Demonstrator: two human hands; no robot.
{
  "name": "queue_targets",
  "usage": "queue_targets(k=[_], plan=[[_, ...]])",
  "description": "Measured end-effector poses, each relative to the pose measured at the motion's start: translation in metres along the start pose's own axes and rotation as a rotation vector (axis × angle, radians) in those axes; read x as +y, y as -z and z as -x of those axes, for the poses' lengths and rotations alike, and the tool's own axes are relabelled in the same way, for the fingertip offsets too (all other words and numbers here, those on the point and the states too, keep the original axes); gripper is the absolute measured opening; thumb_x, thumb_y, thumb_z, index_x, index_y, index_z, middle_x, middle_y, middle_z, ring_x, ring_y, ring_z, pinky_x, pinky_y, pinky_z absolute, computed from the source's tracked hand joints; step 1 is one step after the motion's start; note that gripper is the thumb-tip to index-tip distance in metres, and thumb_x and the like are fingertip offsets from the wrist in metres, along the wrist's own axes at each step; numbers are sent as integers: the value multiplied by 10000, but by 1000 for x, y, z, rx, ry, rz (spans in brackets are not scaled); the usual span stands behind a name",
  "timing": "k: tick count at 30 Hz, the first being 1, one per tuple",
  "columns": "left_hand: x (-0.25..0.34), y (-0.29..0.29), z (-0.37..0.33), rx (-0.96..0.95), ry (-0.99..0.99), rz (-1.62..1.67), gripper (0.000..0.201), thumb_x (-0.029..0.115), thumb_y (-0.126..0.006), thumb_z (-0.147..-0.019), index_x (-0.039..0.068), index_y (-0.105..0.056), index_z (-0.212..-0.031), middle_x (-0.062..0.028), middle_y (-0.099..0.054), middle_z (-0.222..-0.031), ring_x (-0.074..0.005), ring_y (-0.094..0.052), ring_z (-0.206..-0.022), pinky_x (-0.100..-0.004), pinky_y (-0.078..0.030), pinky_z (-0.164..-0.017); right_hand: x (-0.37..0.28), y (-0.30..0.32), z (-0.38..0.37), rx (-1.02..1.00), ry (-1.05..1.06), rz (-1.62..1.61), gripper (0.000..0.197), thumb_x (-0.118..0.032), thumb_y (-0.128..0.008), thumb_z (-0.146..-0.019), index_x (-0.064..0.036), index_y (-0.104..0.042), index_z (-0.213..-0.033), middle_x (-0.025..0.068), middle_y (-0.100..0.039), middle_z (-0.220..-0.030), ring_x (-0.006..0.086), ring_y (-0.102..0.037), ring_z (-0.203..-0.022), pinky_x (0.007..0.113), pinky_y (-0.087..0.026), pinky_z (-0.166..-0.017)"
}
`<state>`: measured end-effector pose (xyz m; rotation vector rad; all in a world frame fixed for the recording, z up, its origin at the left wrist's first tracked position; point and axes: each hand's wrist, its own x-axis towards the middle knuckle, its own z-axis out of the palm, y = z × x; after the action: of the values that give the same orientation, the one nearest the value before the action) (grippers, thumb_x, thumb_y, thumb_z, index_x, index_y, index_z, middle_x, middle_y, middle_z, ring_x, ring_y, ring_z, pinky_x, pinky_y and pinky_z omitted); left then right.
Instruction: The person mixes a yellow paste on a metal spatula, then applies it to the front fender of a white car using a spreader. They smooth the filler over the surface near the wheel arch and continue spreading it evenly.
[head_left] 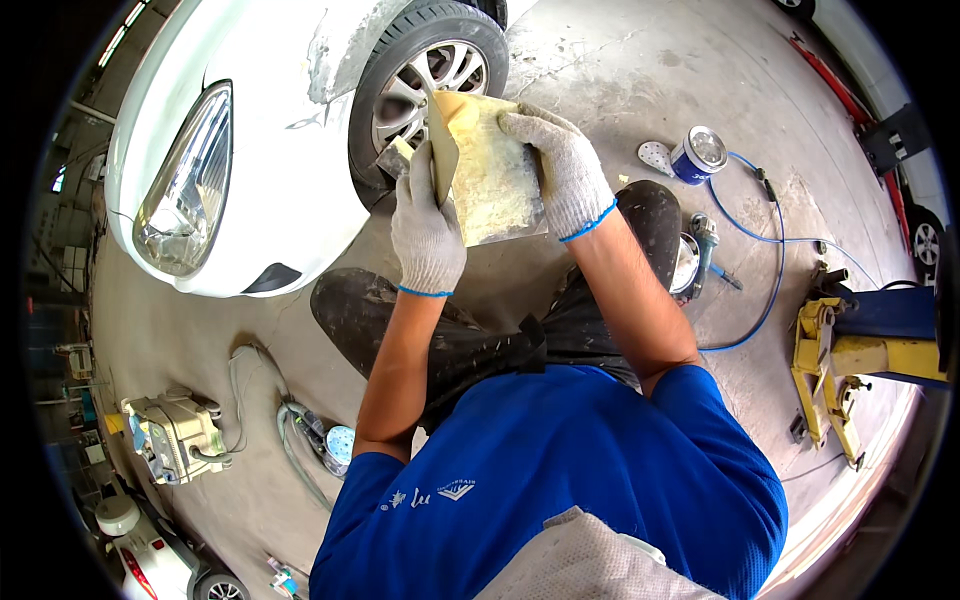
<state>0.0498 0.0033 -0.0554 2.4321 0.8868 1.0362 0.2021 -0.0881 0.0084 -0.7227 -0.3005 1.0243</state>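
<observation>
Both my hands wear pale knit gloves with blue cuffs and are raised in front of the car wheel. My right hand is closed on the right edge of a flat filler board, smeared with yellow body filler. My left hand is closed on a thin putty spreader, whose grey blade stands against the board's left side. A small grey piece with yellow filler juts out by the left fingers; whether it belongs to the spreader I cannot tell. The white car's fender shows a dull grey patch above the wheel.
A headlight and tyre are close ahead. On the right are a filler can, a round sanding pad, a power sander, a blue hose and a yellow jack. A dust extractor stands left.
</observation>
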Motion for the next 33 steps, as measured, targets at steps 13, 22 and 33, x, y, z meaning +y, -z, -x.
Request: queue_targets(k=[13,22,33], plan=[[2,80,-6,-534,658,709,270,187,-772,-928,-3,-701,-1106,-27,-658,-814,-69,-546,-611,-253,-442,-524,-27,-5,1,19,571,649,289,-77,-652,-1010,21,-701,-1277,17,-726,-1037,83,-635,-958,244,-528,-869],[9,72,-6,-484,490,578,294,218,-807,-899,29,-716,-1104,-9,-681,-767,-82,-561,-604,-266,-463,-557,-31,10,-2,-319,554,1258,224,-73,-637,-999,-27,-736,-1195,120,-729,-1015,179,-676,-904,306,-550,-822],[14,69,4,-324,242,531,382,111,-699,-930,-10,-623,-1284,-162,-736,-1011,-216,-694,-838,-341,-548,-812,-17,-13,33,-404,997,1485,466,76,-617,-770,-88,-733,-1191,108,-735,-1051,296,-714,-988,402,-603,-885]])
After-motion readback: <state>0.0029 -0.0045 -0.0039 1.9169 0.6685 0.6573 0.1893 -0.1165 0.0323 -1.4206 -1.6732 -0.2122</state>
